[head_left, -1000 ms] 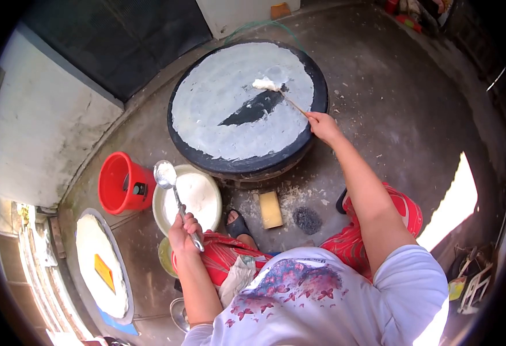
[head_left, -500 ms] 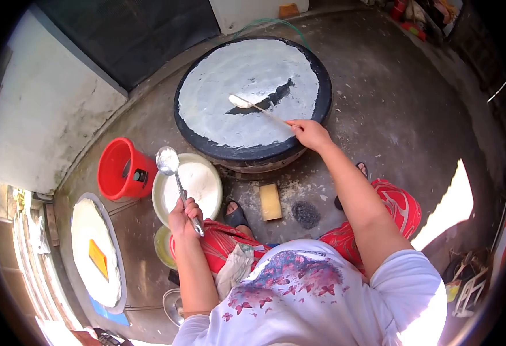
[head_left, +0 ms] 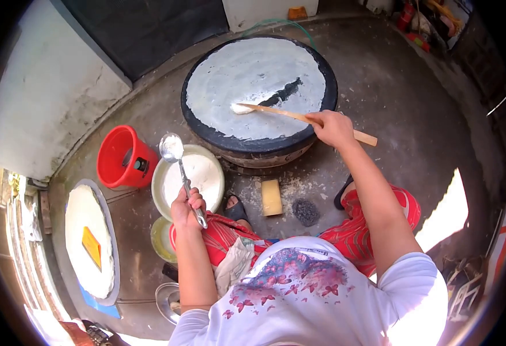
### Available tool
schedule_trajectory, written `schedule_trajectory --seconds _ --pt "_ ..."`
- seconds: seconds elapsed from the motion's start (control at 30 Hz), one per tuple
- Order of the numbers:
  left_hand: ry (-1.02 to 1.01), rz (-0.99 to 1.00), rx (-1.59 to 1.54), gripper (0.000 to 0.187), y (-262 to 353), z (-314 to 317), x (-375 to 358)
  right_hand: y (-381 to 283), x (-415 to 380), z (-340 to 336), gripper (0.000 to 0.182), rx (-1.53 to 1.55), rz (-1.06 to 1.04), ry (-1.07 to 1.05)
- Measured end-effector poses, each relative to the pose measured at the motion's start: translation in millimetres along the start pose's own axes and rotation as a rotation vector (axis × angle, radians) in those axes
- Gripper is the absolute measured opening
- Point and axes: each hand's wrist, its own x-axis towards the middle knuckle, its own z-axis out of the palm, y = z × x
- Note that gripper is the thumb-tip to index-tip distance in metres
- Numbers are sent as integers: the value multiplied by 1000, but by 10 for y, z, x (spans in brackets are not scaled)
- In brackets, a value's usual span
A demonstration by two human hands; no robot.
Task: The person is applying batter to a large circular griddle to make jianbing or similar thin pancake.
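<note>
My right hand [head_left: 332, 129] is closed round a flat wooden spatula [head_left: 281, 112]. The spatula's tip touches a white lump of batter [head_left: 242, 108] on the round black griddle [head_left: 230, 145]. A thin pale layer of batter [head_left: 247, 69] coats most of the griddle, with a dark bare streak [head_left: 284, 93] right of the lump. In my left hand [head_left: 187, 206] is a metal ladle [head_left: 172, 149], its bowl raised and smeared with white batter. Below and beside the ladle stands a pale tub [head_left: 159, 196] holding white batter [head_left: 202, 173].
A red bucket [head_left: 110, 168] stands left of the tub. A yellow block [head_left: 272, 198] and a dark scouring pad [head_left: 306, 213] lie on the floor before me. At the left, an orange scraper [head_left: 91, 248] rests on a stack of pale flat sheets [head_left: 80, 216]. A metal bowl [head_left: 163, 297] sits by my left arm.
The wooden spatula has turned from edge-on to showing its flat side, and my right hand has shifted slightly right. The ladle stays raised over the tub's edge. The camera view has shifted slightly.
</note>
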Motion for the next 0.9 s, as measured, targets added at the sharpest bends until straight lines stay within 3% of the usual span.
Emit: schedule_trajectory --seconds 0.03,0.13,0.2,0.27,0.4,0.47,0.57,0.6,0.67,0.77,0.87,0.9 --pt "-8 8 22 18 1 -11 -4 -39 -66 55 31 -3 -3 -3" --pt "-18 12 35 18 1 -28 10 -305 -328 439 49 -52 -142 386" --pt "-17 12 33 18 12 -25 7 -489 -471 826 44 -105 -271 304" --pt "-1 -9 15 19 13 -6 -1 -595 -570 1074 45 -200 -227 210" --pt "-3 -17 29 19 25 -20 -26 -239 -474 867 46 -303 -41 201" --pt "3 20 63 18 29 -33 -34 -172 -468 704 46 -75 135 181" --pt "-1 20 42 18 55 -59 0 -382 -654 749 43 145 14 265" --pt "-6 16 32 18 54 -65 9 -433 -719 800 42 69 -106 213" --pt "2 -6 22 18 42 -41 4 -291 -718 873 43 -71 -145 227" --pt "8 -24 28 18 55 -62 -23 122 -498 769 45 -193 42 317" --pt "7 -23 39 19 36 -34 -16 125 -472 699 42 19 220 335" --pt "24 -9 31 20 33 -31 -18 38 -546 726 42 69 186 337"
